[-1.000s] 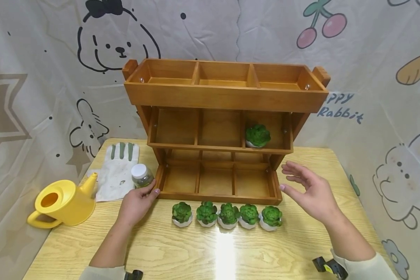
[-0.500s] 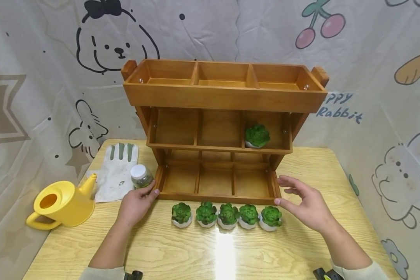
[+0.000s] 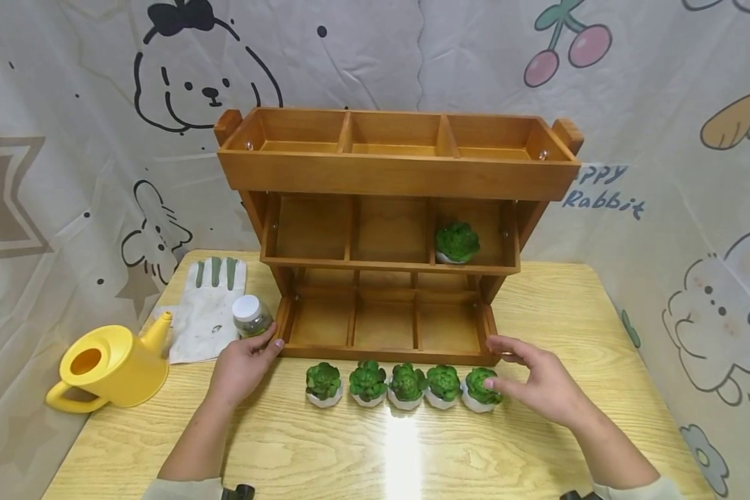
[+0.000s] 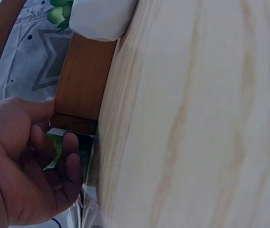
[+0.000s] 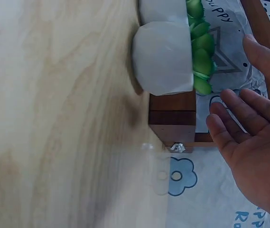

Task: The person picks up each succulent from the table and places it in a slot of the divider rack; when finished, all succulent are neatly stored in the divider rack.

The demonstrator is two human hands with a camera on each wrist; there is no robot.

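Note:
A three-tier wooden planter shelf (image 3: 387,352) stands at the back of the table. My left hand (image 3: 244,364) rests at its lower left front corner, thumb and loosely bent fingers by the wood (image 4: 80,80). My right hand (image 3: 544,382) is at the lower right corner, fingers spread and holding nothing. Its thumb overlaps the rightmost potted succulent (image 3: 478,390) in the head view. In the right wrist view, a gap shows between the fingers and that plant's white pot (image 5: 163,59). Several more succulents (image 3: 406,385) form a row before the shelf; another succulent (image 3: 457,242) sits in the middle tier's right compartment.
A white-lidded jar (image 3: 250,316) stands just behind my left hand. Farther left lie a white and green glove (image 3: 203,312) and a yellow watering can (image 3: 115,368). Printed cloth (image 3: 375,55) surrounds the table (image 3: 325,451).
My right hand has come down and to the left, from beside the shelf's right end to the rightmost succulent. The left hand has stayed at its corner.

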